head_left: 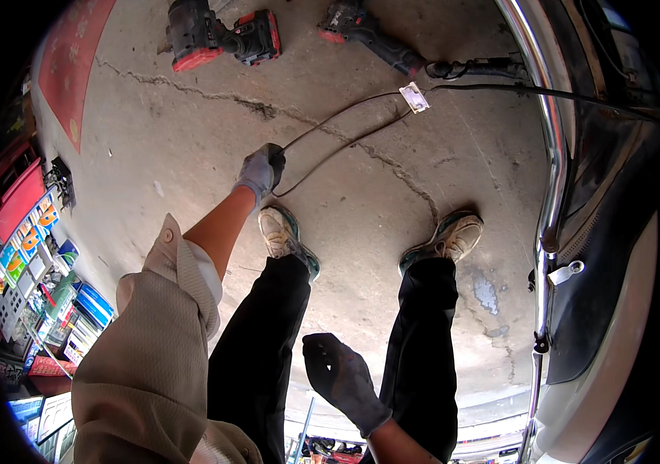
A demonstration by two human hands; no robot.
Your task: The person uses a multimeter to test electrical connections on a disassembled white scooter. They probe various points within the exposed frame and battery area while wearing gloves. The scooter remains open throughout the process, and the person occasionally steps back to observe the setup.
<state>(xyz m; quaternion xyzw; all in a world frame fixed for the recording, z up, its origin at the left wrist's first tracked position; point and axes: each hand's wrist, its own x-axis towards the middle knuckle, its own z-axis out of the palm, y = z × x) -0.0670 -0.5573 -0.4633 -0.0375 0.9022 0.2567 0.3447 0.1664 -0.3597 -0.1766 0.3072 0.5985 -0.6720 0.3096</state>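
My left hand point(262, 168), in a grey glove with dark fingers, is closed around a thin black cable point(338, 145). From that grip the cable makes a long loop over the concrete floor to a whitish tag point(414, 97), then runs right toward a vehicle. Lower in the view, my right hand point(345, 380) wears a matching glove and hovers in front of my legs. Its fingers are curled toward the thumb, with a small bright gap between them. Whether anything small sits in that pinch is hidden.
Two black-and-red cordless power tools point(194, 35) point(372, 39) lie on the cracked floor point(361, 224). A chrome bar point(556, 155) runs along the vehicle's dark side point(616, 294) at right. Packed boxes and goods point(51, 286) line the left. My shoes point(460, 232) stand below the cable.
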